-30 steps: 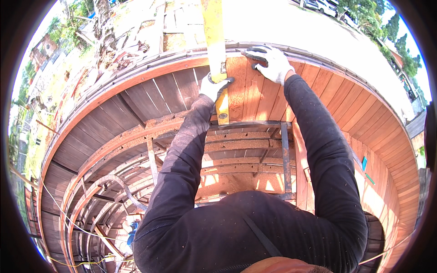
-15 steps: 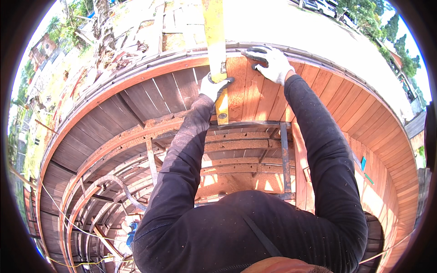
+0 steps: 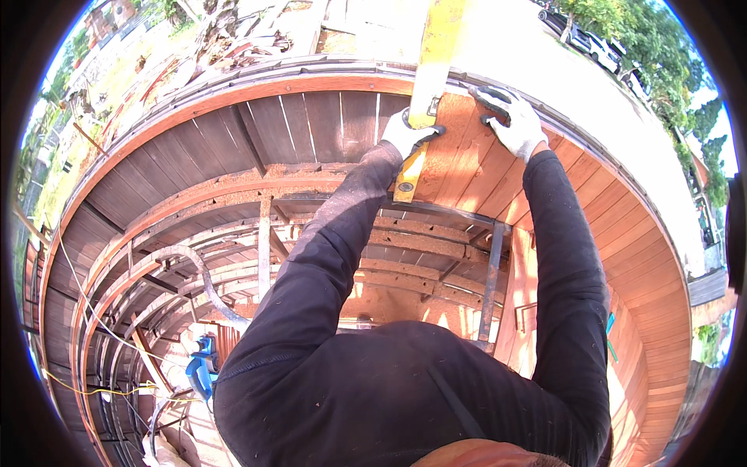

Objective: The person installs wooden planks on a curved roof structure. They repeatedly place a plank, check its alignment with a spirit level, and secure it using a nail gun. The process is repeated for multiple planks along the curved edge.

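My left hand (image 3: 408,135), in a white glove with dark finger pads, is closed around a long yellow spirit level (image 3: 440,50). The level lies across the curved wooden wall, its lower end with a round vial near the dark metal rail and its upper end past the rim. To its right are reddish-brown planks (image 3: 459,156) set side by side. My right hand (image 3: 513,121), gloved alike, rests at the top edge of these planks. Its thumb and fingers are apart, with a gap between them, and nothing shows in its grasp.
Older dark planks (image 3: 226,132) with light gaps line the left side. Below are curved ribs (image 3: 311,187) and an upright metal post (image 3: 490,280). A blue tool (image 3: 202,366) and a yellow cord (image 3: 101,389) sit lower left. Beyond the rim lies scrap wood (image 3: 202,58).
The whole view has turned, so the wall and both arms appear farther right. The left hand keeps its hold on the level, and the right hand stays at the plank edge.
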Demonstrator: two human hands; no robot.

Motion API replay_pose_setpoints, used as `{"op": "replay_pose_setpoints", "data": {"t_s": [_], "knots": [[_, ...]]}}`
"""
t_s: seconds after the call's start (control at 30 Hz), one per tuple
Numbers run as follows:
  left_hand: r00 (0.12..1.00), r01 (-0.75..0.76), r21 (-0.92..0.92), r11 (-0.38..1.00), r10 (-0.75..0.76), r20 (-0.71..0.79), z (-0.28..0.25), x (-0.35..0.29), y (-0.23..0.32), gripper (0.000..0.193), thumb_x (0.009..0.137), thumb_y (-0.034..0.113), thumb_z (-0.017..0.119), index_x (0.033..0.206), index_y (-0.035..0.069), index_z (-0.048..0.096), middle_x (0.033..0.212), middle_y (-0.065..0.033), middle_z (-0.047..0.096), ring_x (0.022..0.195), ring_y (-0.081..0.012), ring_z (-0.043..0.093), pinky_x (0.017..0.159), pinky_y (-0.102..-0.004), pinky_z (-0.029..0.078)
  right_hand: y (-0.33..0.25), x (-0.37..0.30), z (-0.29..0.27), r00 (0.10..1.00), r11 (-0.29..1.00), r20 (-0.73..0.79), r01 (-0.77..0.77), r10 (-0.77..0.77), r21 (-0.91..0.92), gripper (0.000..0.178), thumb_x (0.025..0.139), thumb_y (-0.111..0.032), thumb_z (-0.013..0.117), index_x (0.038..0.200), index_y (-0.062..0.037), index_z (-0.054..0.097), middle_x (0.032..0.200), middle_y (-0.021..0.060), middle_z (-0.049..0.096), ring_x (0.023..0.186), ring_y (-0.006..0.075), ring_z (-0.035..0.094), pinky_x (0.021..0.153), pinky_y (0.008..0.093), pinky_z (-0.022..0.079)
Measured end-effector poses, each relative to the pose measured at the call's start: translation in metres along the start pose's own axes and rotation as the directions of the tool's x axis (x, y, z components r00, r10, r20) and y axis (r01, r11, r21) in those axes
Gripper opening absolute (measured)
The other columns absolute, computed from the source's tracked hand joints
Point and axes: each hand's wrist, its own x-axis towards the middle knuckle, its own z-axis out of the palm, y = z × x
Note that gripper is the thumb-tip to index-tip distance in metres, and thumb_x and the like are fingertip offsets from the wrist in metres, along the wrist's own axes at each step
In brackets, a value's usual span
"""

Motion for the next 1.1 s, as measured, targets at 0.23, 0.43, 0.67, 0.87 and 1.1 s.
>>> {"op": "replay_pose_setpoints", "data": {"t_s": [0.23, 0.43, 0.67, 0.87, 1.1], "knots": [[0.997, 0.061, -0.099, 0.993, -0.057, 0.044, -0.006, 0.009, -0.016, 0.044, 0.071, 0.019, 0.087, 0.104, 0.004, 0.063, 0.089, -0.0012, 0.064, 0.076, -0.0098, 0.055, 0.069, -0.0262, 0.048, 0.01, 0.0, 0.011, 0.998, 0.999, -0.023, 0.052, -0.052, -0.014, 0.055, 0.084, -0.02, 0.061, 0.136, -0.0294, 0.051, 0.136, 0.0046, 0.051, 0.126, 0.028, 0.046, 0.109, 0.0424, 0.036], [0.999, 0.027, -0.078, 0.997, -0.024, 0.044, -0.004, 0.011, -0.02, 0.044, 0.07, 0.019, 0.087, 0.104, 0.004, 0.063, 0.089, -0.0013, 0.064, 0.077, -0.0097, 0.055, 0.069, -0.0259, 0.048, 0.011, 0.0, 0.01, 0.997, 0.997, -0.031, 0.073, -0.074, -0.028, 0.058, 0.085, -0.02, 0.062, 0.139, -0.0343, 0.047, 0.136, 0.0041, 0.052, 0.126, 0.0276, 0.046, 0.111, 0.0414, 0.034], [0.999, 0.011, -0.057, 0.998, -0.009, 0.033, -0.005, 0.004, -0.006, 0.031, 0.075, 0.005, 0.081, 0.101, 0.005, 0.063, 0.09, -0.001, 0.065, 0.084, -0.0099, 0.061, 0.078, -0.0258, 0.051, 0.005, 0.001, 0.007, 0.997, 0.997, -0.038, 0.074, -0.074, -0.013, 0.054, 0.083, -0.018, 0.062, 0.136, -0.0257, 0.052, 0.136, 0.0077, 0.052, 0.124, 0.0309, 0.048, 0.108, 0.0417, 0.037], [1.0, -0.008, -0.002, 1.0, 0.008, 0.028, 0.001, -0.001, 0.001, 0.039, 0.073, 0.012, 0.084, 0.104, 0.004, 0.062, 0.094, -0.0002, 0.063, 0.086, -0.0092, 0.057, 0.076, -0.0265, 0.049, 0.01, -0.001, 0.009, 0.989, 0.99, -0.079, 0.13, -0.126, 0.052, 0.056, 0.079, -0.007, 0.064, 0.133, -0.0209, 0.056, 0.13, 0.0122, 0.056, 0.119, 0.0342, 0.051, 0.102, 0.042, 0.042], [1.0, 0.012, 0.144, 0.989, -0.012, -0.005, -0.003, -0.004, 0.006, 0.051, 0.069, 0.028, 0.087, 0.107, 0.004, 0.063, 0.097, -0.0056, 0.067, 0.09, -0.0148, 0.06, 0.084, -0.0313, 0.048, 0.039, 0.002, 0.032, 1.0, 0.992, -0.014, -0.011, 0.01, -0.126, 0.047, 0.086, -0.024, 0.066, 0.129, -0.0114, 0.056, 0.133, 0.0192, 0.051, 0.123, 0.0375, 0.047, 0.105, 0.0418, 0.039]]}}
